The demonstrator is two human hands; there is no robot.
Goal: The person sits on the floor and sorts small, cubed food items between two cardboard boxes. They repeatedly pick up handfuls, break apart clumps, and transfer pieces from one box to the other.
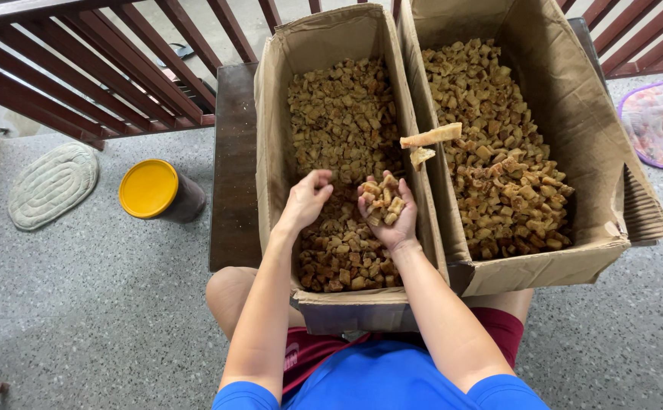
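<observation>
Two open cardboard boxes stand side by side on a dark low table, both filled with small brown toasted cubes. Over the left box, my right hand is palm up and cupped around a handful of cubes. Just left of it, my left hand hovers above the same box with its fingers curled; whether it holds a cube is unclear. A long pale crust piece rests on the wall between the boxes, with a smaller bit below it. The right box holds lighter cubes.
A dark jar with a yellow lid stands on the speckled floor left of the table. An oval grey mat lies farther left. A dark red railing runs along the back. A patterned mat lies at the right.
</observation>
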